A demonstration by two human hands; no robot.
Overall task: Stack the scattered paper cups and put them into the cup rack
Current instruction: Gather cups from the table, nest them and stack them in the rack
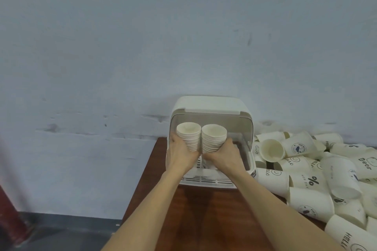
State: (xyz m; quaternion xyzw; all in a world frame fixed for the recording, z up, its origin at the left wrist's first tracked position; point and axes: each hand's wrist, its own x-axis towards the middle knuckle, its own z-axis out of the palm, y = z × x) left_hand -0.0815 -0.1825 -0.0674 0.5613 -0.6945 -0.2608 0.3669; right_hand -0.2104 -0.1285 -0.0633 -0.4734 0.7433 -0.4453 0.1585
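Hands grip 2 nested white paper-cup stacks: left hand [180,157] holding left stack [188,136], right hand [224,156] holding right stack [213,138], at open white plastic cup rack [212,108].

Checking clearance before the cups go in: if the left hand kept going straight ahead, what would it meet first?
Probably the rack: the left hand, gripping its stack, points into the open front; depth is unclear.

We see two stacks of plain cream-white paper cups [201,137], ringed by their pale rims, before a white cup rack [212,108] with a grey-beige interior and a white slotted base. The table [204,220] is dark reddish-brown wood. Toward its right edge, loose cream cups [306,173] bear black lettering, a percent sign and dark blue round emblems. The wall [142,47] is pale blue-grey.
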